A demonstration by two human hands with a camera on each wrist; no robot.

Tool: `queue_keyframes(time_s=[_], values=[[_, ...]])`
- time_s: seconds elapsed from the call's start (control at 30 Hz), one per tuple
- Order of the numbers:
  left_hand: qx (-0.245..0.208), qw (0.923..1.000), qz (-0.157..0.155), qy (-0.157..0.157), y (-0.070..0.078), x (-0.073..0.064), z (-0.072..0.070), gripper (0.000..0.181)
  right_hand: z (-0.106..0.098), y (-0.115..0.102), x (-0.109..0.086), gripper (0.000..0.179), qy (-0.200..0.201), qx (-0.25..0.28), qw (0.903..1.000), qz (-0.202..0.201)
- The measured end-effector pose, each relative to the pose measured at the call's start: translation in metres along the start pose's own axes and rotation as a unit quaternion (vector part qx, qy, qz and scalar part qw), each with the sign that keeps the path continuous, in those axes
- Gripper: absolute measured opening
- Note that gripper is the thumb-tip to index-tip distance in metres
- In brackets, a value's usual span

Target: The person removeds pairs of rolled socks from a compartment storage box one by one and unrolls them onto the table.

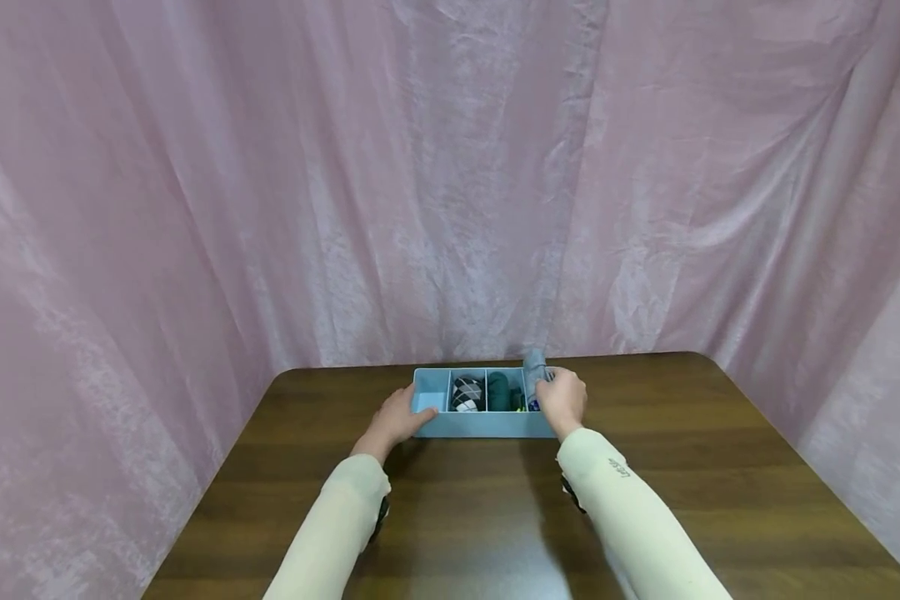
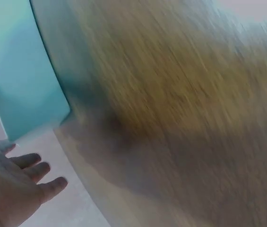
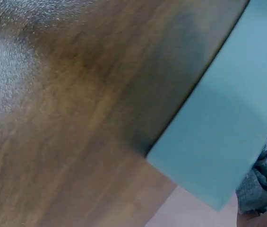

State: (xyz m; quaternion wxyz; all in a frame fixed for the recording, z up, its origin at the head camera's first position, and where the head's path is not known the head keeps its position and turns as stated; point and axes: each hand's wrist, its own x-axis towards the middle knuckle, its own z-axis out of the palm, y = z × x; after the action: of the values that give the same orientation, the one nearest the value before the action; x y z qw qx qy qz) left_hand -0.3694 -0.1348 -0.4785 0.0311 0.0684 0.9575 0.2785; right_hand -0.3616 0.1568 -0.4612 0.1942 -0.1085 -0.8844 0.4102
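Observation:
A light blue divided box [image 1: 480, 425] stands near the table's far edge. At its left end is my left hand [image 1: 396, 417], thumb by the front rim; the left wrist view shows its fingers [image 2: 50, 187] fairly straight and spread beside the end wall. My right hand [image 1: 565, 398] grips a rolled grey sock [image 1: 534, 367] at the rightmost compartment, and the sock sticks up past the back rim. Bits of blue show on this sock in the right wrist view. An argyle sock [image 1: 467, 393] and a dark green sock [image 1: 498, 392] fill the two middle compartments. The leftmost compartment shows its bare floor.
The brown wooden table [image 1: 465, 517] extends toward me and to both sides of the box. Behind its far edge hangs a pink curtain [image 1: 450, 208], which also runs along the left and right sides.

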Motion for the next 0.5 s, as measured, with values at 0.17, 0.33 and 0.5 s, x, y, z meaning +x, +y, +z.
queue_keyframes(time_s=[0.17, 0.33, 0.5], values=[[0.003, 0.9984, 0.046, 0.032, 0.018, 0.004, 0.003, 0.070, -0.003, -0.012, 0.001, 0.017, -0.002, 0.044, 0.9987, 0.026], [-0.024, 0.9940, 0.102, 0.029, 0.049, 0.005, 0.007, 0.060, -0.005, -0.027, -0.005, 0.034, -0.020, 0.094, 0.9936, 0.060], [-0.085, 0.9864, 0.138, -0.027, 0.084, 0.005, 0.010, 0.054, -0.004, -0.042, -0.016, 0.042, -0.052, 0.184, 0.9759, 0.106]])
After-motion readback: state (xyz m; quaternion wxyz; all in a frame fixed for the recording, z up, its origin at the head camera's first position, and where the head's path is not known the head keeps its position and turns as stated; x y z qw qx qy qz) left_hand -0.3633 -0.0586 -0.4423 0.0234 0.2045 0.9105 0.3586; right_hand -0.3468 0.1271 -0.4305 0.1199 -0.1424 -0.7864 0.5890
